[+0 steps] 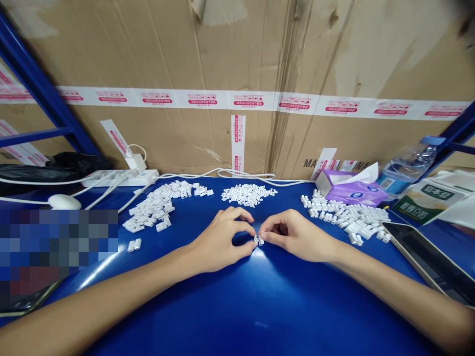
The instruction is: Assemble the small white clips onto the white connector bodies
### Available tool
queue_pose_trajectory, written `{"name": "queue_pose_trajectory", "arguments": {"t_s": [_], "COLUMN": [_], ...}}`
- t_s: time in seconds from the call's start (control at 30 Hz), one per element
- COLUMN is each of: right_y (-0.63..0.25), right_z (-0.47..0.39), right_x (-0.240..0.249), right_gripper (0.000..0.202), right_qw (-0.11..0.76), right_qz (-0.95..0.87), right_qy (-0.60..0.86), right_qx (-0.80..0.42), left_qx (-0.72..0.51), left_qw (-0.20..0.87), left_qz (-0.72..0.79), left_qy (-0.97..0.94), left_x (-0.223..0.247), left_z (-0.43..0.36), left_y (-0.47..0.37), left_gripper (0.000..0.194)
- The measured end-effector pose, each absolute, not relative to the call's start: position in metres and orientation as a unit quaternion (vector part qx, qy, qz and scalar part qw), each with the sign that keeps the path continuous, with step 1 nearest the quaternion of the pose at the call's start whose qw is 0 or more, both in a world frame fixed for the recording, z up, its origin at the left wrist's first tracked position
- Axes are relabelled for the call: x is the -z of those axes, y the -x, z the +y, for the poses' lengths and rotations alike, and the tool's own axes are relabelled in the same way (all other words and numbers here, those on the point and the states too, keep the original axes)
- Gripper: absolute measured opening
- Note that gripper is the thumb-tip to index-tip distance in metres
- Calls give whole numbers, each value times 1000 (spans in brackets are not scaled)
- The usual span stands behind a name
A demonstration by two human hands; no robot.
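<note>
Both hands meet over the middle of the blue table, at a small white plastic connector [258,241]. My left hand [218,241] pinches its left side between thumb and index finger, the other fingers curled loosely. On the right side, the thumb and index finger of my right hand [302,237] close on the same connector; its fingertips partly cover it. Just beyond the hands lies a heap of tiny white plastic pieces [247,194]. A pile of white connector housings [154,205] spreads to the left, and a pile of white connectors [347,217] to the right.
Two white pieces [134,244] lie apart at the left. Behind are a power strip [148,176] with white cables and a cardboard wall [166,54]. At the right sit a purple tissue pack [352,190], a water bottle [408,160], a carton [426,198] and a phone [430,257].
</note>
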State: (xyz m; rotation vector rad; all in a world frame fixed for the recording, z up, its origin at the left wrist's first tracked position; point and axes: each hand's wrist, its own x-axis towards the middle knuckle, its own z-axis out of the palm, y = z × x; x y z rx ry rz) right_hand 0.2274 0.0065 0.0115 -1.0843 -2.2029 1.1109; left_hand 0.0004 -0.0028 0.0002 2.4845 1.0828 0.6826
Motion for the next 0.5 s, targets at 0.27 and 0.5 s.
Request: {"name": "queue_pose_trajectory", "arguments": {"t_s": [0.27,0.5], "right_y": [-227,-227], "right_z": [6,5], "right_x": [-11,-7], "right_gripper": [16,14], "right_qw": [222,225], "right_qz": [-806,-802], "right_qy": [404,415], "right_qx": [-372,-366], "left_qx": [-239,-234], "left_qw": [170,173], "left_qz": [380,383], "left_qy": [-877,-877], "left_x": [1,0], "left_z": [-2,-3], "left_y": [0,0], "left_gripper": [9,7]}}
